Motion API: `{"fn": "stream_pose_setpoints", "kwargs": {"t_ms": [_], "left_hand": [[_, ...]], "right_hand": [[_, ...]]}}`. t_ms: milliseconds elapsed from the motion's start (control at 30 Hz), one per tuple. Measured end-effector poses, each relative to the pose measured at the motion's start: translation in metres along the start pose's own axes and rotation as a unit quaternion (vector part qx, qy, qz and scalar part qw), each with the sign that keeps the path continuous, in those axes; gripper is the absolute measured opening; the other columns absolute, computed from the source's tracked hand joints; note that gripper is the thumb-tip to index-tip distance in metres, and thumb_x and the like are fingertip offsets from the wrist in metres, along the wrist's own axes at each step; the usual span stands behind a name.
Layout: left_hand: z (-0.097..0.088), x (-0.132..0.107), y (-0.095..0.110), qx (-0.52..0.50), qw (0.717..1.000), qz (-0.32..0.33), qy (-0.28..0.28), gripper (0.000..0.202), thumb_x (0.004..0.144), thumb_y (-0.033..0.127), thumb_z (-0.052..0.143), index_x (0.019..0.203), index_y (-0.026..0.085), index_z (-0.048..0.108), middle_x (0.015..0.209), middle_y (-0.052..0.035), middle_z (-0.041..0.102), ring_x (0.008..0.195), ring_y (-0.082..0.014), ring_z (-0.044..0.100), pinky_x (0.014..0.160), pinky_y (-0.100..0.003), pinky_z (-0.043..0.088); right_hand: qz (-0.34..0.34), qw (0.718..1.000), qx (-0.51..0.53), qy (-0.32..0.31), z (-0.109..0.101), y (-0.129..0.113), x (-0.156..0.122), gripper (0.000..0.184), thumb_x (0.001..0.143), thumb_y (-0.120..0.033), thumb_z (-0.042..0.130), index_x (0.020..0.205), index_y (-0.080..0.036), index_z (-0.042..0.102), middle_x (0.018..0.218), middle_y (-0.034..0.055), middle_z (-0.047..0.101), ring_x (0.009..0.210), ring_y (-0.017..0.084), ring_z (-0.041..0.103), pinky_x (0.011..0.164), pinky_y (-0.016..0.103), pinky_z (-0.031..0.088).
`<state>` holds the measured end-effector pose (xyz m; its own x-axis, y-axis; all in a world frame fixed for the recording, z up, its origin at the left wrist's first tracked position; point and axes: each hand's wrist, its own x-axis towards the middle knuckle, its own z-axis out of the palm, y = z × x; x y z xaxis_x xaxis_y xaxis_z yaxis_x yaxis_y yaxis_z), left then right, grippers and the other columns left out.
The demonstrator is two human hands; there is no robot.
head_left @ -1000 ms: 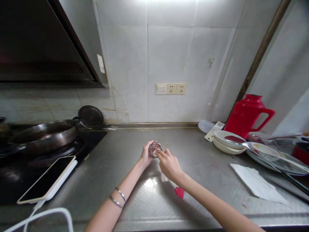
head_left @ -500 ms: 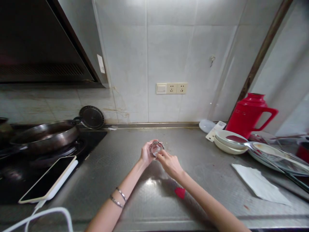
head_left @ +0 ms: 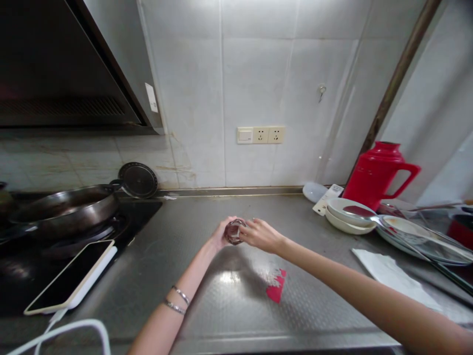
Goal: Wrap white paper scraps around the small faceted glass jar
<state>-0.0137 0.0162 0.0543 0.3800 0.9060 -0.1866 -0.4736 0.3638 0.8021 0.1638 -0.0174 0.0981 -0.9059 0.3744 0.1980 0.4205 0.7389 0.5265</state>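
Over the middle of the steel counter, my left hand curls round a small clear glass and holds it a little above the surface. My right hand meets it from the right, fingertips pinched on the glass's rim. Two thin bracelets sit on my left wrist. A small red scrap lies on the counter just below my right forearm.
A dark pan and a round lid sit on the stove at left. A phone with a white cable lies near the front left. At right are a red jug, stacked dishes and a white napkin.
My right arm has swung out to the right and lifted, so the hand now reaches the glass from the side. The glass has tipped slightly. The red scrap is uncovered.
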Motion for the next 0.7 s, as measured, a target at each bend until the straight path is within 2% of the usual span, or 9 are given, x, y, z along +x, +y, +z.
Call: {"fn": "stream_pose_setpoints", "kwargs": {"t_ms": [133,333,433,567,633,700], "left_hand": [[0.005,0.002,-0.002,-0.046,0.996,0.061,0.04,0.025,0.078,0.034,0.055,0.084,0.013,0.067,0.072,-0.0065,0.071,0.058,-0.0161,0.063,0.055,-0.026,0.047],[0.006,0.003,-0.004,-0.097,0.989,0.095,0.062,0.027,0.077,0.038,0.055,0.084,0.014,0.065,0.073,-0.0065,0.071,0.061,-0.0177,0.065,0.052,-0.025,0.045],[0.009,0.001,-0.006,-0.105,0.985,0.109,0.085,0.027,0.077,0.039,0.055,0.084,0.014,0.065,0.072,-0.0057,0.071,0.062,-0.0175,0.065,0.052,-0.024,0.044],[0.015,-0.001,-0.013,-0.13,0.978,0.139,0.089,0.026,0.076,0.037,0.056,0.075,0.012,0.065,0.066,-0.0049,0.069,0.057,-0.0153,0.062,0.055,-0.024,0.044],[0.016,0.001,-0.018,-0.14,0.976,0.142,0.085,0.027,0.075,0.038,0.056,0.071,0.012,0.063,0.063,-0.0045,0.067,0.055,-0.0149,0.061,0.057,-0.025,0.045],[0.017,0.002,-0.022,-0.139,0.975,0.148,0.086,0.027,0.075,0.039,0.058,0.071,0.012,0.063,0.063,-0.0043,0.067,0.056,-0.0153,0.061,0.058,-0.025,0.045]], "right_hand": [[0.057,0.998,0.0,-0.003,0.0,-0.002,0.003,0.018,0.088,-0.008,0.048,0.101,-0.017,0.056,0.114,0.0085,0.059,0.094,0.023,0.052,0.069,0.033,0.045],[0.174,0.982,0.075,-0.002,0.006,-0.022,0.011,0.024,0.083,-0.003,0.049,0.101,-0.017,0.057,0.118,0.0103,0.058,0.095,0.024,0.05,0.072,0.033,0.047],[0.247,0.96,0.129,-0.007,0.007,-0.038,0.02,0.026,0.085,-0.004,0.044,0.102,-0.018,0.057,0.116,0.0099,0.06,0.097,0.024,0.051,0.07,0.03,0.048],[0.352,0.911,0.215,-0.012,0.004,-0.061,0.032,0.022,0.086,-0.012,0.046,0.104,-0.017,0.058,0.11,0.0111,0.062,0.098,0.023,0.057,0.067,0.027,0.049],[0.388,0.891,0.237,-0.015,0.005,-0.068,0.036,0.019,0.089,-0.018,0.045,0.103,-0.017,0.058,0.107,0.0109,0.062,0.093,0.022,0.061,0.067,0.027,0.049],[0.402,0.883,0.239,-0.026,0.009,-0.07,0.036,0.021,0.091,-0.023,0.044,0.107,-0.017,0.057,0.108,0.0105,0.062,0.086,0.021,0.065,0.064,0.027,0.048]]}}
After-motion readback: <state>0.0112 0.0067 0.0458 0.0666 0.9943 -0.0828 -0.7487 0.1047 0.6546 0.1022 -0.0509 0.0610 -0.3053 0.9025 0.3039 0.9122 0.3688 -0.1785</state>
